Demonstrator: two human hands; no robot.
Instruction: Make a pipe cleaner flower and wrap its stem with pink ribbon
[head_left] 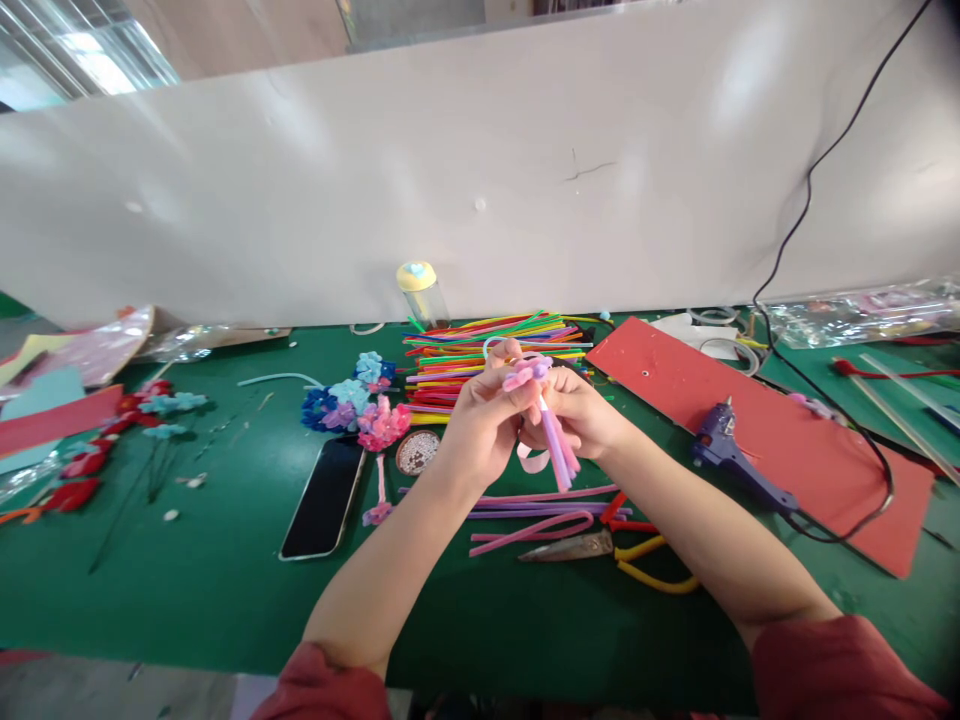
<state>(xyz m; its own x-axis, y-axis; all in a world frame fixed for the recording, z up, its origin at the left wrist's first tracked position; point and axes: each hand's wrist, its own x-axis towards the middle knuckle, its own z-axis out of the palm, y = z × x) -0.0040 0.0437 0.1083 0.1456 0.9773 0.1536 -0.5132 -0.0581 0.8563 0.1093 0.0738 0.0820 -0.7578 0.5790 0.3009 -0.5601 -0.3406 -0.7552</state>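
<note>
Both hands meet above the middle of the green table around a pink and purple pipe-cleaner flower [527,372], whose pink and lilac stems [556,440] hang below. My left hand [491,415] pinches the flower from the left, thumb against its petals. From the right, my right hand [583,410] closes its fingers on the same flower near the top of the stems; some fingertips are hidden. Under the hands lie pink and purple pipe cleaners [536,508]. Scissors [574,548] with yellow handles rest just nearer to me.
Many coloured pipe cleaners [435,375] are heaped behind the hands. Left stand a phone [324,498], finished flowers [384,423] and a yellow-lidded jar [421,293]. Right, a purple glue gun [731,450] lies on a red board [825,470], its black cord [795,215] crossing the white partition [525,180].
</note>
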